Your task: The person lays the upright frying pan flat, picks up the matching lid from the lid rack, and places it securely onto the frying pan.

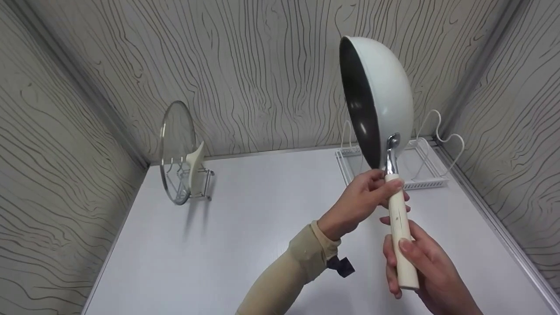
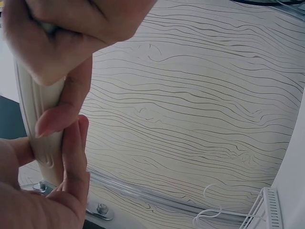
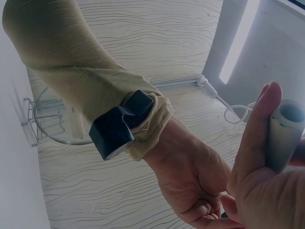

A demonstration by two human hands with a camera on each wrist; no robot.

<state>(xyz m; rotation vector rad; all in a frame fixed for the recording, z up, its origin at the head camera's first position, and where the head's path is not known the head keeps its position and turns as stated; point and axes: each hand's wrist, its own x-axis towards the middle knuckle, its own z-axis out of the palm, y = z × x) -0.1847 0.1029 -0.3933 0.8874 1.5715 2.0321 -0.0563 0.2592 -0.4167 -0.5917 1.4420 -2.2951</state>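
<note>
A wok (image 1: pixel 387 83), white outside and dark inside, is held up on its side at the right of the head view, its cream handle (image 1: pixel 398 223) pointing down toward me. High on the handle, close to the metal joint, my left hand (image 1: pixel 363 194) grips with thumb and fingers around it. My right hand (image 1: pixel 431 258) holds the lower part, its thumb lying along the handle. Up close in the left wrist view, both hands wrap the handle (image 2: pixel 40 105). The handle's hollow end (image 3: pixel 286 124) pokes out of my right hand in the right wrist view.
A glass lid (image 1: pixel 177 131) with a cream knob stands upright in a small wire rack (image 1: pixel 203 186) at the left. Behind the wok is a white wire rack (image 1: pixel 426 184). Wood-grain walls (image 1: pixel 262 78) enclose the white table (image 1: pixel 245 218).
</note>
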